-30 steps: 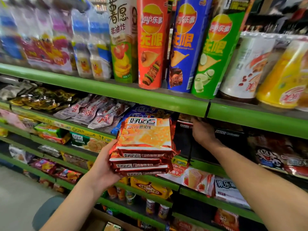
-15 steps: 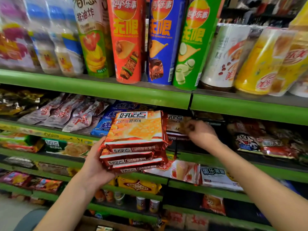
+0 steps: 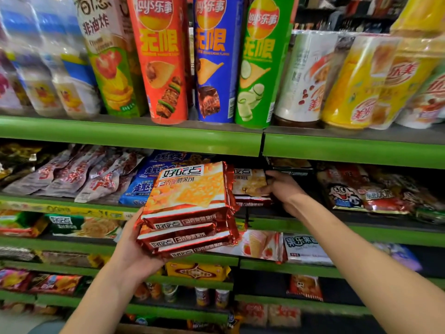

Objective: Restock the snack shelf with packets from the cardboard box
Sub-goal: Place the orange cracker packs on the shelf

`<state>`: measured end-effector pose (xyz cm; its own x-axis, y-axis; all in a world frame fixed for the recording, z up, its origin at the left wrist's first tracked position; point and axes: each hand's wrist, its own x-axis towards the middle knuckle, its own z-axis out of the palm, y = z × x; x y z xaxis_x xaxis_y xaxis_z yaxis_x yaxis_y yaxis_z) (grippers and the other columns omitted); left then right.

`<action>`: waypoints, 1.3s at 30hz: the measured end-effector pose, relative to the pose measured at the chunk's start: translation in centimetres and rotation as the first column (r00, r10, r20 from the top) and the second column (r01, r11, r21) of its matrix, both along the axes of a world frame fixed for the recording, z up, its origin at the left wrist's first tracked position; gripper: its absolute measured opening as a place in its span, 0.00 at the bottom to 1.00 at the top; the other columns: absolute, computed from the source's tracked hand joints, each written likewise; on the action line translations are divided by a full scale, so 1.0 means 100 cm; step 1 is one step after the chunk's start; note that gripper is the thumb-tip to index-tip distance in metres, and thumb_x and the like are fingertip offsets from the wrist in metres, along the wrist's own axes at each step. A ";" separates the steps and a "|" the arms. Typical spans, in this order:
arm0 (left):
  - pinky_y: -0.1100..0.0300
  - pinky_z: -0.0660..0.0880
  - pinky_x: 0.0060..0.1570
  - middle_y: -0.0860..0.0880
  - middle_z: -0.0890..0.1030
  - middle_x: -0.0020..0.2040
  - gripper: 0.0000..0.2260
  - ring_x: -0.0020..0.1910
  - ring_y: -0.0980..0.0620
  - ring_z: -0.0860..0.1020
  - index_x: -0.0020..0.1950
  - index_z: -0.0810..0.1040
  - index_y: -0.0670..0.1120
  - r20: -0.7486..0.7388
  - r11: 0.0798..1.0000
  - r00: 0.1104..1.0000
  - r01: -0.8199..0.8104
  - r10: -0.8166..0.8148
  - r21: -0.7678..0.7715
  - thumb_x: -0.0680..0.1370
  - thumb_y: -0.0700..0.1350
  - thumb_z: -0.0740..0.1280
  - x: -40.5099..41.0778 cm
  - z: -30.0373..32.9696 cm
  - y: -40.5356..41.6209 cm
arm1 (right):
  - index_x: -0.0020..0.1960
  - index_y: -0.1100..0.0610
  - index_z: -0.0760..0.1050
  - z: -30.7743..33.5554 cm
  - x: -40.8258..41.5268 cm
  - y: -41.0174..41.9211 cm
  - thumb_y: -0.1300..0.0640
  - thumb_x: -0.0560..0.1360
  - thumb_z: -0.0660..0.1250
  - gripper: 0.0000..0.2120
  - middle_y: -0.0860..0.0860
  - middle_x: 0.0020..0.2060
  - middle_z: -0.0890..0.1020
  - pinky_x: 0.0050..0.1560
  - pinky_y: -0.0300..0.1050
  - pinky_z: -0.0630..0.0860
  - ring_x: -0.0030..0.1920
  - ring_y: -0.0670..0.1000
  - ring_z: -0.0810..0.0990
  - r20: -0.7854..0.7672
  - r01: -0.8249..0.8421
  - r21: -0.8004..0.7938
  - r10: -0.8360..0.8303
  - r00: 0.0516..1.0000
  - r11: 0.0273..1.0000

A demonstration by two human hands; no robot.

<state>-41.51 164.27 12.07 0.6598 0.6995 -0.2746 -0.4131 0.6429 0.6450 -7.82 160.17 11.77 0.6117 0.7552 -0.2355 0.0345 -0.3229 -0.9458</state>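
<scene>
Green-edged shop shelving [image 3: 134,138] fills the view, tier above tier. Tall crisp tubes [image 3: 166,59] stand along the top tier, and flat packets lie sloping on the tiers below.

Low in the middle, the left hand [image 3: 131,254] cups a stack of red-and-orange biscuit packets [image 3: 190,208] from beneath, fingers curled under its near left edge, so this grip is clamped on the stack. At least three packets lie flat one upon another, their printed faces up and tilted toward the camera. The stack hangs in the air in front of the second tier, not resting on any shelf.

To the right, the right hand [image 3: 281,191] reaches into the second tier. Its fingers curl round the right-hand end of a matching packet [image 3: 250,184] already lying on that shelf, gripping it. This shelf packet sits just beside the stack's upper right corner, partly hidden behind it, with its long side running left to right along the shelf front.

The coming move probably turns on this: the slot for these biscuits lies up and to the right of the held stack, very near it, and the right hand is already there. It looks as if the shelf packet is being squared or shifted to make room. The next packet from the stack would then need to go in with the same left-to-right lie.

The cardboard box is not clearly in view.
</scene>
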 end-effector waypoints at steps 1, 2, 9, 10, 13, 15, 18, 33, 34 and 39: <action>0.40 0.82 0.40 0.38 0.85 0.54 0.26 0.49 0.36 0.85 0.49 0.88 0.45 0.007 1.000 1.000 0.001 -0.001 -0.006 0.53 0.54 0.81 0.000 0.000 0.000 | 0.74 0.63 0.68 -0.001 0.001 -0.002 0.74 0.64 0.75 0.40 0.58 0.57 0.81 0.62 0.48 0.75 0.60 0.57 0.79 -0.019 0.012 0.017 -0.012 1.000 1.000; 0.39 0.82 0.39 0.38 0.85 0.54 0.28 0.49 0.36 0.85 0.49 0.88 0.45 0.022 1.000 1.000 0.009 -0.009 -0.015 0.52 0.53 0.83 -0.001 0.000 0.000 | 0.74 0.63 0.68 -0.002 0.001 -0.004 0.72 0.64 0.76 0.39 0.57 0.55 0.82 0.61 0.48 0.75 0.58 0.57 0.79 -0.029 0.031 0.016 -0.030 0.999 0.999; 0.40 0.82 0.39 0.38 0.85 0.54 0.20 0.48 0.36 0.85 0.48 0.88 0.45 0.015 0.999 1.000 0.027 -0.027 0.022 0.59 0.54 0.79 0.005 0.011 -0.012 | 0.76 0.58 0.63 0.017 -0.020 0.006 0.45 0.63 0.82 0.49 0.56 0.72 0.73 0.65 0.47 0.67 0.71 0.58 0.71 0.103 -0.079 -0.273 0.111 0.989 0.959; 0.40 0.82 0.39 0.38 0.85 0.54 0.19 0.48 0.37 0.85 0.48 0.88 0.46 0.001 1.000 1.000 0.015 -0.015 0.028 0.64 0.55 0.74 0.004 0.010 -0.013 | 0.74 0.59 0.66 0.018 -0.024 0.010 0.49 0.64 0.82 0.45 0.56 0.70 0.75 0.66 0.47 0.68 0.70 0.57 0.73 0.098 -0.090 -0.266 0.120 0.988 0.960; 0.44 0.83 0.40 0.40 0.86 0.52 0.18 0.47 0.40 0.86 0.48 0.88 0.46 -0.038 0.999 0.999 -0.018 0.020 0.036 0.66 0.56 0.70 -0.002 0.009 -0.015 | 0.67 0.63 0.74 0.017 -0.032 0.019 0.60 0.65 0.81 0.33 0.58 0.62 0.81 0.66 0.52 0.74 0.64 0.58 0.78 0.095 -0.087 -0.185 0.106 0.990 0.979; 0.43 0.83 0.42 0.40 0.86 0.54 0.18 0.48 0.39 0.86 0.50 0.88 0.46 -0.067 0.999 0.997 -0.039 0.041 0.019 0.68 0.56 0.70 -0.007 0.009 -0.015 | 0.68 0.63 0.74 0.020 -0.033 0.020 0.61 0.66 0.80 0.32 0.58 0.62 0.81 0.67 0.52 0.74 0.63 0.57 0.79 0.084 -0.069 -0.137 0.081 0.993 0.988; 0.41 0.83 0.44 0.39 0.85 0.55 0.19 0.49 0.38 0.85 0.51 0.88 0.46 -0.092 0.999 0.995 -0.035 0.037 0.029 0.67 0.55 0.71 -0.013 0.011 -0.017 | 0.67 0.63 0.75 0.026 -0.029 0.015 0.63 0.71 0.75 0.26 0.59 0.61 0.81 0.64 0.52 0.75 0.62 0.58 0.79 -0.053 -0.065 -0.095 0.060 0.997 0.993; 0.40 0.80 0.54 0.41 0.84 0.60 0.21 0.57 0.39 0.83 0.57 0.86 0.47 -0.178 0.991 0.981 -0.056 0.076 0.119 0.70 0.57 0.72 -0.025 0.032 0.007 | 0.70 0.58 0.68 0.000 -0.003 -0.038 0.69 0.60 0.77 0.40 0.56 0.59 0.84 0.69 0.59 0.72 0.61 0.57 0.82 -0.241 -0.149 0.160 0.185 0.953 0.976; 0.41 0.81 0.52 0.42 0.85 0.57 0.20 0.55 0.40 0.84 0.55 0.87 0.47 -0.182 0.990 0.980 -0.061 0.083 0.127 0.69 0.57 0.72 -0.026 0.033 0.011 | 0.68 0.57 0.69 0.000 -0.003 -0.038 0.69 0.60 0.76 0.38 0.56 0.58 0.84 0.65 0.56 0.75 0.58 0.56 0.84 -0.244 -0.150 0.163 0.188 0.951 0.975; 0.44 0.78 0.56 0.46 0.86 0.51 0.16 0.46 0.45 0.86 0.50 0.88 0.49 -0.247 0.977 0.961 -0.072 0.121 0.200 0.69 0.57 0.72 -0.029 0.038 0.031 | 0.67 0.58 0.71 0.001 -0.004 -0.035 0.77 0.64 0.69 0.34 0.55 0.53 0.86 0.51 0.48 0.79 0.54 0.56 0.84 -0.283 -0.074 0.161 0.118 0.952 0.984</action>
